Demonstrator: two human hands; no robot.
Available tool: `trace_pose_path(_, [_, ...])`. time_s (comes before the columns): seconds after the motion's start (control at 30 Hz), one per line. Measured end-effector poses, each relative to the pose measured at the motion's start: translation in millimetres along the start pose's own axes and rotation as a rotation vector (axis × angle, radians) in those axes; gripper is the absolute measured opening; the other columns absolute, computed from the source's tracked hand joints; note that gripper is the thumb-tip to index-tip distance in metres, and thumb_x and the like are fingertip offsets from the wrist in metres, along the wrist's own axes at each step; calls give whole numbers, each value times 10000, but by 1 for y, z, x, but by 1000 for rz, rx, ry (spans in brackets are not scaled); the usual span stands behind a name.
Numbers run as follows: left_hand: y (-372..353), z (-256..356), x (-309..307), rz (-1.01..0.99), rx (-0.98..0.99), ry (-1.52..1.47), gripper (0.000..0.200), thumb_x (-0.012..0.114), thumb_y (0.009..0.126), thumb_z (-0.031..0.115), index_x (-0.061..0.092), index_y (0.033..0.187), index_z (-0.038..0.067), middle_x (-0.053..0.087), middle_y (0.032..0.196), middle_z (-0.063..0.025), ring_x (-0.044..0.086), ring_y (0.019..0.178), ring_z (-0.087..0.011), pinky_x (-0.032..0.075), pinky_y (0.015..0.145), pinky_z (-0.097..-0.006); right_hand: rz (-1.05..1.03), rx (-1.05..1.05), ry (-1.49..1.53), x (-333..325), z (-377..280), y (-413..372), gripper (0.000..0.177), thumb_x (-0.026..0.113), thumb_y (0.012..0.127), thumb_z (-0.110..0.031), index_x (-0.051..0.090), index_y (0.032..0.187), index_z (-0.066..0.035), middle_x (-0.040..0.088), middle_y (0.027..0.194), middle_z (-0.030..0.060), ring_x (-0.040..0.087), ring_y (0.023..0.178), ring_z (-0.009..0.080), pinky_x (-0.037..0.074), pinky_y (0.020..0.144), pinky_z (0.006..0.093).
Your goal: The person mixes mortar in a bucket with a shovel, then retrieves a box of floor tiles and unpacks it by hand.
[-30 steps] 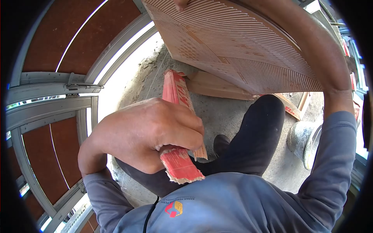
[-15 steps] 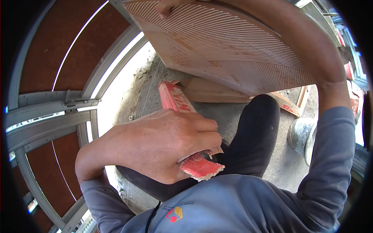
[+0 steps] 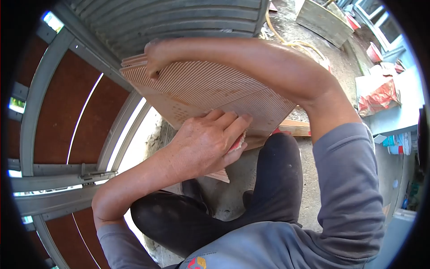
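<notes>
A large tile (image 3: 224, 89) stands tilted in front of me, its ridged back facing me, with more tile edges stacked behind it at the upper left. My right arm reaches across its top, and my right hand (image 3: 156, 58) is closed over the upper left edge. My left hand (image 3: 204, 145) is wrapped round a torn scrap of red cardboard (image 3: 238, 142), held against the lower face of the tile. Most of the scrap is hidden by the fingers. Below the tile, a strip of cardboard packaging (image 3: 293, 127) shows beside my knee.
To the left stands a metal-framed gate (image 3: 67, 107) with brown panels. A corrugated metal sheet (image 3: 174, 20) rises behind the tiles. Farther right are a hose (image 3: 309, 45), a wooden box (image 3: 322, 22) and a red-and-white bag (image 3: 378, 96). Concrete floor (image 3: 309, 179) lies beneath me.
My left hand has moved up and forward with the cardboard scrap, from near my lap to the tile's face. The view has tilted up; my right hand still grips the tile's edge.
</notes>
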State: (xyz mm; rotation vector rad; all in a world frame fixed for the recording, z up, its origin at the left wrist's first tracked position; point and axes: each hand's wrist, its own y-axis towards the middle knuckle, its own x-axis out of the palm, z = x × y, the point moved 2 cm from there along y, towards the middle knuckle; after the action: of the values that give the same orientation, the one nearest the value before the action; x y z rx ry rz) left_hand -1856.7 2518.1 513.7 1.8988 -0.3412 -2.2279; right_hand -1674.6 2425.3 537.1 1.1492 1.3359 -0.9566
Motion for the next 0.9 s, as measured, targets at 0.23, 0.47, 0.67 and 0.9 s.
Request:
trace_pose_path(0.23, [25,-22,24,45,109,205,531,745,913,237,574,1374,36,653,1022,-82,664,929,-240,596,734,-357,41,-4,-7,2,10,-4,473,737,786,-280,724,1072,96,706,1059,290,701,987,404,549,875,516])
trace_pose_path(0.47, [48,-20,46,4,233,312,516,722,913,222,591,1377,39,647,1130,-108,642,1041,-254,584,868,-386,107,-34,-45,6,15,-9,450,688,828,-251,708,1127,85,689,1117,285,680,1035,414,530,916,536])
trace_pose_path(0.67, [70,-10,65,58,442,352,416,667,930,197,625,1315,45,655,1169,-98,628,1142,-261,508,1016,-436,199,-76,-110,11,10,-16,435,647,865,-226,694,1175,75,675,1167,282,661,1075,422,515,952,552])
trace_pose_path(0.9, [93,6,85,-158,389,405,417,552,978,199,591,1378,89,593,1381,-110,552,1312,-254,443,1105,-445,360,-128,-265,20,-3,-26,423,599,907,-197,679,1230,63,658,1225,278,640,1123,431,496,994,572])
